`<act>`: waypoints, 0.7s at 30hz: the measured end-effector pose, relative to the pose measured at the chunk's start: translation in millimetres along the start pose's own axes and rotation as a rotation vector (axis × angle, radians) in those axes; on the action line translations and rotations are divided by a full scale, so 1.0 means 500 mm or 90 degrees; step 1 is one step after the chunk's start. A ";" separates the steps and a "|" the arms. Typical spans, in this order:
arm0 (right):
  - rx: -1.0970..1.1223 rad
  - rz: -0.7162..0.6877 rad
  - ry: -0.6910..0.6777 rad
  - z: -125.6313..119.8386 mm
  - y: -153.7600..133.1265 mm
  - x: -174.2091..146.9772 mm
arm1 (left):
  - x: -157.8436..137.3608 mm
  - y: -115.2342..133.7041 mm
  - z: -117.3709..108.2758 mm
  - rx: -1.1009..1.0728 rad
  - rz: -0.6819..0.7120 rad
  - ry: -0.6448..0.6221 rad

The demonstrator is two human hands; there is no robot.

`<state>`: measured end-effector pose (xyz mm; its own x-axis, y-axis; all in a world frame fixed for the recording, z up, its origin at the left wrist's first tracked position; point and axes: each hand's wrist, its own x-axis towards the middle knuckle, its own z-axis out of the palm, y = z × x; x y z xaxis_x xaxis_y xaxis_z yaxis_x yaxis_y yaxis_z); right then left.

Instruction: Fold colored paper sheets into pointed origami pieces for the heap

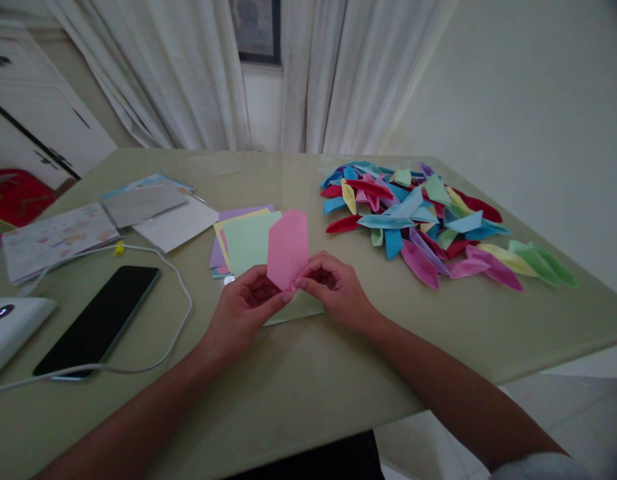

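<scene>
Paper (pixel 288 248), folded and pink, is being held above the tabletop (pixel 313 387) between left hand (pixel 244 305) and right hand (pixel 338 293). Both hands' fingers (pixel 311 287) are pinching its lower end, seemingly steadying the fold.

My folded paper (pixel 288 247) is plain pink. I see mint green, yellow and purple on the sheets (pixel 249 243), and red, blue, pink, purple, yellow and green across the folded pieces (pixel 411 203). My table (pixel 488 333) is pale olive, the phone's screen (pixel 98 320) black, the cable (pixel 91 367) white with a yellow tag (pixel 119 249), the booklet (pixel 58 237) white with pastel blotches.
</scene>
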<state>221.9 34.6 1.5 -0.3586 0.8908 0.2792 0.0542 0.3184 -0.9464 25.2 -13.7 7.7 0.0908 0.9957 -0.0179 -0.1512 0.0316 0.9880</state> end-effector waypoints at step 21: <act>0.217 0.130 0.034 0.018 0.011 -0.005 | 0.000 -0.020 -0.002 -0.013 -0.045 -0.027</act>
<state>214.7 31.2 -6.0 -0.3223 0.9433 0.0797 -0.1966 0.0156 -0.9804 25.9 -14.0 -2.4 0.1430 0.9864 -0.0805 -0.1626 0.1036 0.9812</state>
